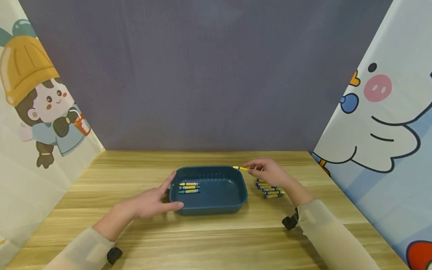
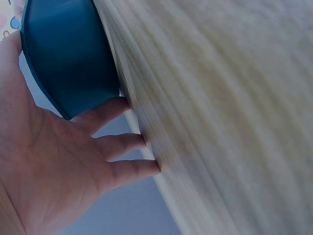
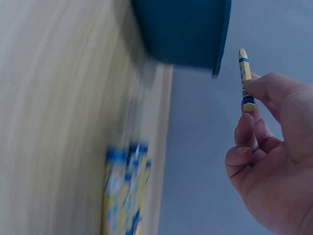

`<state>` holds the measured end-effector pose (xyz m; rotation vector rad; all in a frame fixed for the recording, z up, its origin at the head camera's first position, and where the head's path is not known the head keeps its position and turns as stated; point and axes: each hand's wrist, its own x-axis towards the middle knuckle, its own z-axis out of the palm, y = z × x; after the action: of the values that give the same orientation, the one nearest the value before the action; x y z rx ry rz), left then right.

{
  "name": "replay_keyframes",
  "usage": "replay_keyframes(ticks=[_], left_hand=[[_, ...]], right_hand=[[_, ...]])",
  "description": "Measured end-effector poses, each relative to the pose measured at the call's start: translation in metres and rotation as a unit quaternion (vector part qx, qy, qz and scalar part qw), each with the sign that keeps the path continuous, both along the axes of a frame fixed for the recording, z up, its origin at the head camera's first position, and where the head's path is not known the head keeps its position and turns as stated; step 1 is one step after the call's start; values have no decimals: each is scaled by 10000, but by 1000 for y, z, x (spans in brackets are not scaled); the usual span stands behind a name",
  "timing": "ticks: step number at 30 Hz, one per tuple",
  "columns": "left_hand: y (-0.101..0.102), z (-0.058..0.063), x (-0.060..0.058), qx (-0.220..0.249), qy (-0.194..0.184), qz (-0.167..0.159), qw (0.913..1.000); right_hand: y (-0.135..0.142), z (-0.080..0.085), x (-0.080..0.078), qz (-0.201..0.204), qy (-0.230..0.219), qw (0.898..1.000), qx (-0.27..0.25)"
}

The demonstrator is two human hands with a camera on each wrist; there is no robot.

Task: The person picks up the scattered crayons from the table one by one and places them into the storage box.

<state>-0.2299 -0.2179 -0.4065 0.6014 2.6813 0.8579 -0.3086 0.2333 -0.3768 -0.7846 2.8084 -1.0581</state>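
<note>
My right hand (image 1: 268, 172) pinches a yellow crayon (image 1: 240, 168) between thumb and fingers, over the back right corner of a dark blue tray (image 1: 216, 211). In the right wrist view the crayon (image 3: 244, 73) points its tip upward, apart from the tray's edge. Spread around the tray's left end, my left hand (image 1: 152, 202) has its thumb at the front rim and its other fingers fairly straight; several fingertips (image 2: 151, 167) rest on the table. Inside the tray at the left lie a yellow crayon (image 1: 189, 184) and two green crayons (image 1: 189, 191), side by side.
Right of the tray, a loose group of crayons (image 1: 271, 190) in yellow and blue wrappers lies on the wooden table (image 1: 202, 243), partly below my right hand. A grey panel (image 1: 209, 75) stands at the back, with cartoon-printed walls (image 1: 364, 146) on both sides.
</note>
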Motion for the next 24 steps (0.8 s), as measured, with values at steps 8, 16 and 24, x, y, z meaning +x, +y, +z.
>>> replay_keyframes(ticks=[8,16,24], left_hand=[[1,1,1,21,-89,41,9999],[1,3,1,1,-184,69,9998],[1,3,1,-41,-337,47,9994]], right_hand=[[-47,5,13,386,83,9991,-142],[-91,-2,22,820,-19,9966,-61],[-133,-11,28,1161,214,9925,331]])
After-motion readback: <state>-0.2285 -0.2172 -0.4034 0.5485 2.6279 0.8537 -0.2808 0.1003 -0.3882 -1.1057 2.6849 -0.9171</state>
